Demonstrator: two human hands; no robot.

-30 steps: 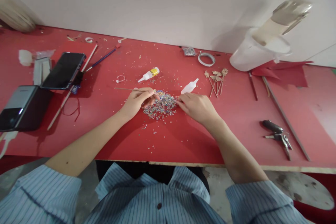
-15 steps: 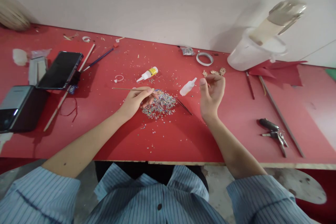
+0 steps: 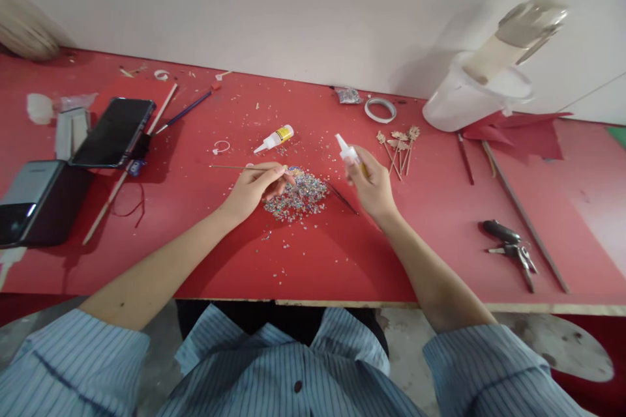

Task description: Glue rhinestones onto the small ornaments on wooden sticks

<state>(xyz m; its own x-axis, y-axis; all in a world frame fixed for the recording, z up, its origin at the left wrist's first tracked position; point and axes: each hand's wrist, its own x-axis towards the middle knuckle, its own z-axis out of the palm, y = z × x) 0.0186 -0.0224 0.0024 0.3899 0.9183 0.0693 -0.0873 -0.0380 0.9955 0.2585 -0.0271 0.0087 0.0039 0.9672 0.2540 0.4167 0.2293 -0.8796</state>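
Note:
Between the fingers of my left hand (image 3: 254, 190) is a thin stick (image 3: 225, 167), lying nearly level, its right end hidden at the fingertips. The hand is at the left edge of a pile of small glittering chips (image 3: 298, 199). My right hand (image 3: 372, 184) is closed around a small white glue bottle (image 3: 348, 152), its nozzle tilted up to the left. A second glue bottle (image 3: 276, 139) with a yellow label lies beyond the pile. Tweezers or a similar thin dark tool (image 3: 341, 198) rest at the pile's right edge.
Several sticks with carved wooden tops (image 3: 401, 143) lie right of my right hand. Behind are a tape roll (image 3: 380, 111) and a white bucket (image 3: 452, 101). Keys (image 3: 513, 251) lie at right; a phone (image 3: 115, 132), a dark box (image 3: 49, 199) and a blue-handled brush (image 3: 188, 109) at left.
My right hand has moved left and taken up the white glue bottle from the table, uncovering the wooden-topped sticks. My left hand keeps the thin stick in nearly the same place.

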